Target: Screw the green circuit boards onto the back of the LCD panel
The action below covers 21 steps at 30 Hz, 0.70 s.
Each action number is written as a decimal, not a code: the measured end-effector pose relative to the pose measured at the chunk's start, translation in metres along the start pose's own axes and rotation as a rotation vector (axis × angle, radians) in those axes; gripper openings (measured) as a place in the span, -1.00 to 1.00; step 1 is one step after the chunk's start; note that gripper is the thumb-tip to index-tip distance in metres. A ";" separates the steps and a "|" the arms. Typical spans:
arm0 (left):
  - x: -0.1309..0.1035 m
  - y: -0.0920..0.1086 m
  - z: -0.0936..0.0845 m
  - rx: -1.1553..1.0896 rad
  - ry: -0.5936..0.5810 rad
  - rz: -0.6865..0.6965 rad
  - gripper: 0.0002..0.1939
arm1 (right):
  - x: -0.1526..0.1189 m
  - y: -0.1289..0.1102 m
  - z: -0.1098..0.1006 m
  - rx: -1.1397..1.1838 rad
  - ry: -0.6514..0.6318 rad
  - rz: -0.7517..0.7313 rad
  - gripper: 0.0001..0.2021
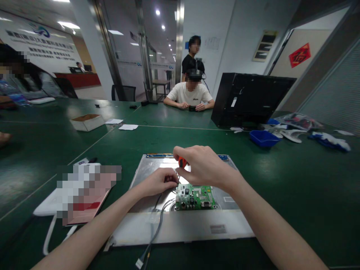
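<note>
A green circuit board (194, 197) lies on the metal back of a flat display panel (185, 225) in front of me. My right hand (201, 163) is closed around the orange and black handle of a screwdriver (182, 162). Its thin shaft points down at the board's upper left corner. Beside that same corner, my left hand (165, 179) has its fingers pinched together; what they hold, if anything, is hidden. Grey cables (161, 221) run from the board's left side over the panel's near edge and end in a white connector (139, 263).
On the left lie a white device with a cable (46, 204) and a pinkish booklet (90, 206). Farther off stand an open box (87, 123), a black monitor (250, 99) and a blue tray (263, 138). Across the green table (295, 187) sits a person (194, 92) wearing a headset.
</note>
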<state>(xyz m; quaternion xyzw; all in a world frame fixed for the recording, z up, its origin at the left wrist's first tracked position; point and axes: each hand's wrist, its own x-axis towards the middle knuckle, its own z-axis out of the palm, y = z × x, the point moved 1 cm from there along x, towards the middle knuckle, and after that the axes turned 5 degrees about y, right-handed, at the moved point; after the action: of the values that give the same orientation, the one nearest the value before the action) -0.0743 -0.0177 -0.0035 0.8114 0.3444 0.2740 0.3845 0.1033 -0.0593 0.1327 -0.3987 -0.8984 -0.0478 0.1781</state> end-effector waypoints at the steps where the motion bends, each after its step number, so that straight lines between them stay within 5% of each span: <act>1: 0.000 0.000 0.000 0.001 0.000 -0.012 -0.92 | 0.000 0.000 0.000 -0.030 0.011 0.011 -0.83; 5: -0.001 0.003 0.000 0.027 -0.016 -0.051 -0.92 | 0.004 -0.001 0.004 -0.150 0.040 0.081 -0.64; 10: 0.000 0.002 0.000 0.038 -0.016 -0.045 -0.93 | 0.005 -0.004 0.006 -0.175 0.020 0.096 -0.86; 17: 0.000 -0.002 0.001 0.051 -0.008 -0.017 -0.92 | 0.002 -0.003 -0.001 -0.094 -0.013 0.085 -0.87; 21: 0.000 0.001 0.000 0.059 -0.018 -0.048 -0.93 | 0.003 -0.003 0.002 -0.174 0.027 0.113 -0.64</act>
<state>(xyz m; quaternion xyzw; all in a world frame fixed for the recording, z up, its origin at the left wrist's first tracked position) -0.0738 -0.0180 -0.0029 0.8163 0.3682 0.2473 0.3700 0.0992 -0.0588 0.1318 -0.4619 -0.8645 -0.1207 0.1572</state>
